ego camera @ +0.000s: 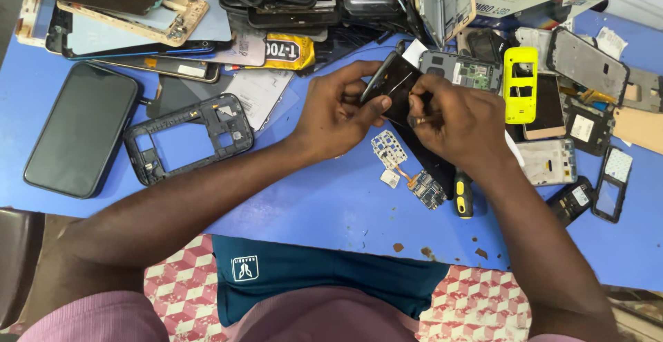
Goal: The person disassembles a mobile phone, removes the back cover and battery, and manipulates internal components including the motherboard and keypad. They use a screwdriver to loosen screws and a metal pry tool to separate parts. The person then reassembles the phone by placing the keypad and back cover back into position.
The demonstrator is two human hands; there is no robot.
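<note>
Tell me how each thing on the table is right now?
Black phone: held up in both hands, tilted.
Left hand: gripping the phone's edge.
Right hand: pinching at the phone.
Black frame: empty, lying flat.
Yellow shell: empty, flat.
Big phone: screen dark, flat.
Screwdriver: lying unused.

Glossy black glass phone (81,129), matt blue tabletop (324,204), shiny yellow plastic casing (520,83).
</note>
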